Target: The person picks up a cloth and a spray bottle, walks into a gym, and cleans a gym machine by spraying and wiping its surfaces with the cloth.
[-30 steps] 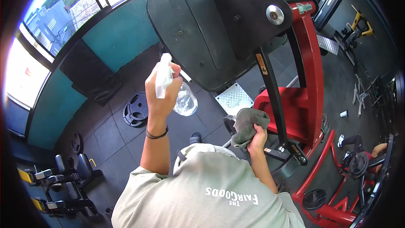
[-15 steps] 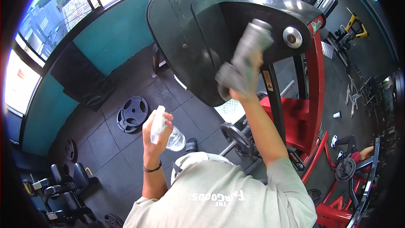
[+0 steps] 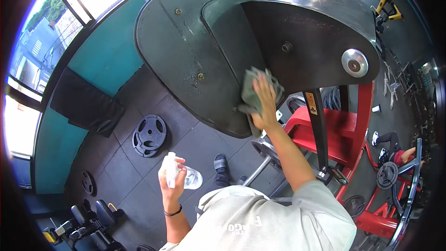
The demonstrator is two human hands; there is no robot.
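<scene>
Right hand (image 3: 265, 102) presses cloth (image 3: 253, 94) flat-palmed on pad (image 3: 186, 56); left hand (image 3: 171, 176) grip clamps spray bottle (image 3: 183, 176).

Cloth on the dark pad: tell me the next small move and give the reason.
Probably slide the cloth left across the pad. The right hand presses it flat near the pad's lower right part, while scuffs and marks show on the broad surface to the left. The left hand holds the spray bottle low, away from the pad.

Right hand (image 3: 265, 102) raised, fingers spread, left hand (image 3: 171, 179) low, fisted
</scene>
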